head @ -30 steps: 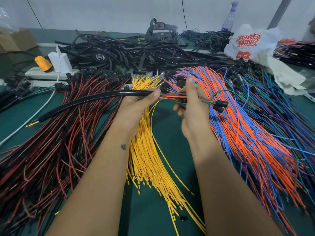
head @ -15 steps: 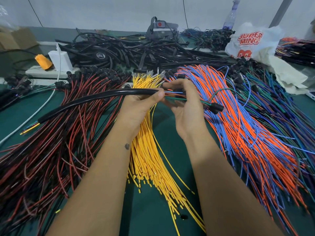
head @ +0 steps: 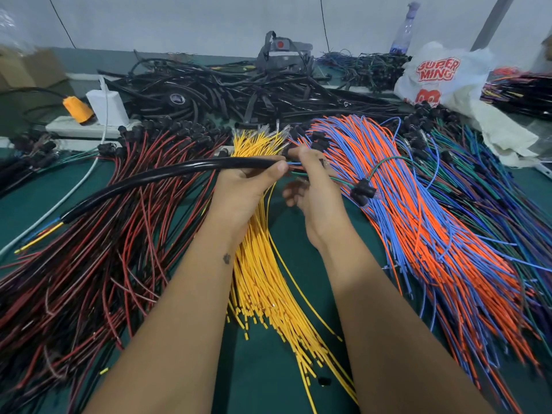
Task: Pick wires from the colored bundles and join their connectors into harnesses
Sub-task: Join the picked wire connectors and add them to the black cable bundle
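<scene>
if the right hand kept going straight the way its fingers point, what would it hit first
Probably the black connectors at the far end of the orange and blue wire bundle, just beyond the right hand. Its fingertips point away toward them. Depth is unclear, so it might pass above them.

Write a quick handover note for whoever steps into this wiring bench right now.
Left hand grips the black sleeve at its near end, thumb on top.
Right hand pinches the thin wires coming out of that sleeve; their black connectors hang to its right over the orange and blue bundle.
Yellow bundle lies under the wrists, red and black bundle to the left.
Done: wires sit inside the sleeve.
Left: joining the connectors; whether any are mated cannot be told.
</scene>
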A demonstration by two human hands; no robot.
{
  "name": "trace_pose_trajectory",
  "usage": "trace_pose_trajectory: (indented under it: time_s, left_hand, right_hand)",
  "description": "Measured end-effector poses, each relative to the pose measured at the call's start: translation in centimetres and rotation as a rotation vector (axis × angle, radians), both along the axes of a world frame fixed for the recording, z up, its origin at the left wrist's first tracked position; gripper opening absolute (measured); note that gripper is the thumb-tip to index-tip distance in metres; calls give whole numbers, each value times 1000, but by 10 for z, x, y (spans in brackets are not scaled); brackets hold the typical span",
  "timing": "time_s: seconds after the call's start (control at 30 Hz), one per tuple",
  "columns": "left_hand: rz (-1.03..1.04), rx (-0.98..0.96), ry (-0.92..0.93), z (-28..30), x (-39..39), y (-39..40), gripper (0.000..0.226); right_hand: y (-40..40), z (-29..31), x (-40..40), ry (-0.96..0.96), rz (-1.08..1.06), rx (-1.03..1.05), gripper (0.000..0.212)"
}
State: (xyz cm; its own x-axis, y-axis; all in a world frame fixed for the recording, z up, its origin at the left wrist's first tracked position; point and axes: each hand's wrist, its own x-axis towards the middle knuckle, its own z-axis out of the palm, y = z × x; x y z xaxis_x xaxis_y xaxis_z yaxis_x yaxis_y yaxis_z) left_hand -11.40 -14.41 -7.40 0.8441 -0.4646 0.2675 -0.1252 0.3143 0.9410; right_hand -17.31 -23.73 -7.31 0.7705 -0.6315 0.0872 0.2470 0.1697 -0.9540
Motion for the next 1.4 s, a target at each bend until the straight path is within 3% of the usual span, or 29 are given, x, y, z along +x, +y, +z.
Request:
trace_pose_trajectory:
  time_s: [0.17, 0.27, 0.47, 0.6, 0.73, 0.93, 1.0, 1.13, 1.3, 1.4]
  left_hand:
    - [63, -48, 79, 2, 0, 1, 12]
    - [78, -45, 90, 3, 0, 0, 10]
    - [75, -141, 214, 5, 2, 1, 7]
    - [73, -85, 219, 4, 4, 3, 6]
    - [29, -43, 195, 4, 6, 5, 6]
    - [38, -110, 212, 5, 5, 5, 8]
    - [18, -102, 200, 5, 5, 6, 8]
    - [-15, -86, 159, 5, 4, 6, 10]
    - [-2, -72, 151, 6, 3, 4, 11]
    - [-8, -51, 135, 6, 1, 4, 7]
  right_hand:
    - [-3, 2, -2, 11, 7, 149, 9]
    - [-3, 3, -3, -105, 65, 228, 17]
    - [-3, 0, -2, -174, 66, 189, 20]
    - [-6, -5, 1, -122, -27, 150, 21]
    - [-7, -7, 0, -222, -41, 96, 24]
    - [1, -1, -3, -347, 169, 67, 44]
    - [2, 2, -3, -330, 195, 126, 33]
    - [-3, 5, -5, -257, 58, 188, 9]
    - [-7, 4, -4, -181, -132, 130, 33]
    - [-8, 5, -4, -158, -124, 122, 32]
